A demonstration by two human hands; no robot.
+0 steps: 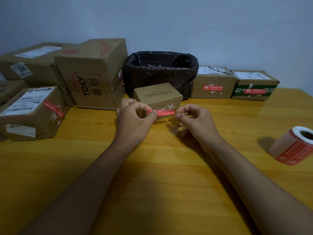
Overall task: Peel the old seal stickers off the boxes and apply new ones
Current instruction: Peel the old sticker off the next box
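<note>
Item: we hold one red seal sticker [161, 112] stretched flat between our left hand [133, 119] and right hand [196, 121], each pinching an end, against the front of the small Pomelo box [157, 95] on the wooden table [152, 175], sticker roll [294, 146] at right.

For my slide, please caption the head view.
Both hands hold a red seal sticker before a small box.

Both hands, left hand [133, 119] and right hand [194, 121], pinch a red sticker [161, 112] against the small box [157, 97].
</note>
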